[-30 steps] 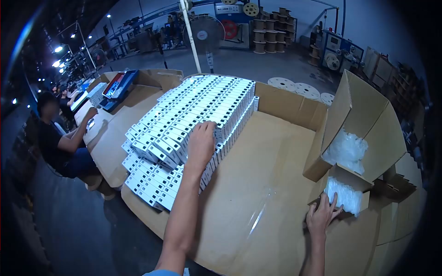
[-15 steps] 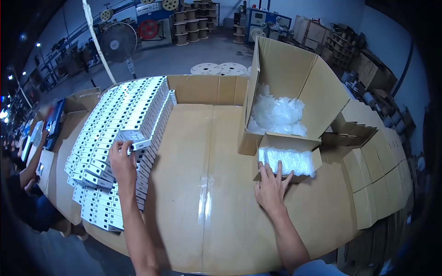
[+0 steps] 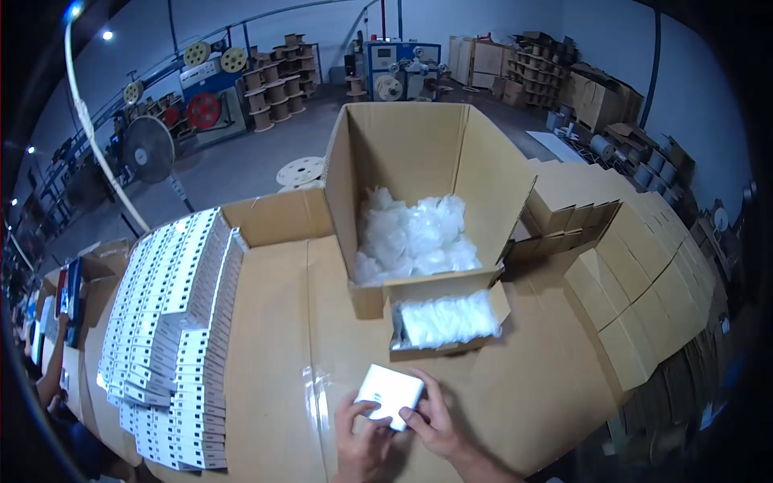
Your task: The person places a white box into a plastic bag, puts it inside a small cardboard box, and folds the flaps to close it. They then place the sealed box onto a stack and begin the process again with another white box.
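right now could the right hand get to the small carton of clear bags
Probably yes: the small carton sits just beyond the right hand, nothing between, but both hands grip the white box.

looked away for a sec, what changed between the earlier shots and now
The left hand left the stack of white boxes with one small white box and carried it to the near table edge. The right hand let go of the small carton of plastic bags and joined it on the box. The stack, the small carton and the big open carton stayed put.
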Demonstrator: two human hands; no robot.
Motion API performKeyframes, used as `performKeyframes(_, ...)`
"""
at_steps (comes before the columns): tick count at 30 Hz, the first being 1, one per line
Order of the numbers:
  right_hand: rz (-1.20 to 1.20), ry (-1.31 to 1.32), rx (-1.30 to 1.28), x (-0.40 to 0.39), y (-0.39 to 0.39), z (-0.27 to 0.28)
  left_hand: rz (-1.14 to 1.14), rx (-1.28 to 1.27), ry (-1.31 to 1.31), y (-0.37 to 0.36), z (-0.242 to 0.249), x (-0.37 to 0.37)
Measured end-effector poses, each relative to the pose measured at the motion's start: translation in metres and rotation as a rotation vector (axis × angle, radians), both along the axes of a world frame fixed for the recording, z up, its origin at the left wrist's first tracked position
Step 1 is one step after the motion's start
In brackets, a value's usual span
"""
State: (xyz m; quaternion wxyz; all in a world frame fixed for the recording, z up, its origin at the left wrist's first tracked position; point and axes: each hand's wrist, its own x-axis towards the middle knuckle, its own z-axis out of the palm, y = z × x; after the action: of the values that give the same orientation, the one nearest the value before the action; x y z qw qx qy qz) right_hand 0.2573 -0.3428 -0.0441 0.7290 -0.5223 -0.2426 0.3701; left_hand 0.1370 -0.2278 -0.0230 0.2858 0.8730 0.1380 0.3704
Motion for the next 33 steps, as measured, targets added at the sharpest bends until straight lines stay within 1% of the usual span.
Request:
performKeyframes(1,-0.102,-0.111,-0.067,0.004,-0.006,-0.005,-0.095,-0.143,0.062,-0.008,0.002,0.007)
performKeyframes(2,-0.202,-0.135,-0.045,0.009,-0.013,-0.014,-0.185,-0.142,0.133,0.000,-0.001,0.016)
performKeyframes(3,-0.302,-0.159,-0.024,0.017,-0.023,-0.022,-0.213,-0.157,0.176,0.008,0.016,0.027)
performKeyframes(5,-0.229,-0.086,-0.128,0.033,-0.058,-0.027,-0.253,-0.194,0.271,0.031,0.058,0.054)
performKeyframes(6,-0.184,-0.047,-0.179,0.040,-0.074,-0.024,-0.245,-0.017,0.125,0.049,0.057,0.079)
performKeyframes(7,-0.181,-0.136,-0.247,0.049,-0.084,-0.014,-0.188,0.039,0.133,0.059,0.072,0.107)
performKeyframes(8,-0.168,-0.178,-0.242,0.054,-0.089,-0.015,-0.129,0.094,0.140,0.069,0.090,0.136)
performKeyframes(9,-0.157,-0.221,-0.236,0.059,-0.092,-0.016,-0.121,0.108,0.108,0.082,0.098,0.171)
performKeyframes(11,-0.155,-0.306,-0.237,0.063,-0.096,0.003,-0.063,0.284,0.203,0.120,0.088,0.241)
performKeyframes(12,-0.157,-0.349,-0.234,0.066,-0.097,0.010,-0.003,0.301,0.433,0.139,0.079,0.275)
performKeyframes(13,-0.153,-0.320,-0.196,0.068,-0.097,0.007,0.058,0.320,0.660,0.153,0.070,0.301)
performKeyframes(16,-0.146,-0.250,-0.098,0.071,-0.102,0.002,0.145,0.341,0.825,0.171,0.046,0.331)
performKeyframes(19,-0.140,-0.261,-0.076,0.077,-0.109,-0.003,0.081,0.297,0.901,0.195,0.025,0.339)
performKeyframes(20,-0.137,-0.241,-0.087,0.079,-0.112,-0.005,0.085,0.307,0.789,0.202,0.019,0.337)
performKeyframes(23,-0.112,-0.190,-0.120,0.089,-0.124,-0.009,0.202,0.147,0.549,0.186,0.051,0.326)
performKeyframes(24,-0.128,-0.153,-0.090,0.089,-0.127,-0.013,0.149,0.146,0.401,0.185,0.057,0.319)
performKeyframes(26,-0.141,-0.219,-0.097,0.094,-0.132,-0.010,0.148,-0.009,0.348,0.148,0.103,0.293)
performKeyframes(27,-0.148,-0.253,-0.102,0.097,-0.135,-0.007,0.155,-0.080,0.335,0.136,0.115,0.282)
performKeyframes(30,-0.160,-0.396,-0.048,0.107,-0.138,0.002,-0.092,-0.479,0.102,0.116,0.101,0.243)
performKeyframes(31,-0.171,-0.451,-0.024,0.109,-0.137,0.003,-0.229,-0.673,-0.001,0.100,0.092,0.231)
performKeyframes(32,-0.244,-0.503,-0.102,0.110,-0.134,0.004,-0.269,-0.788,-0.060,0.078,0.085,0.219)
performKeyframes(33,-0.273,-0.476,-0.130,0.108,-0.131,0.018,-0.309,-0.908,-0.114,0.054,0.080,0.205)
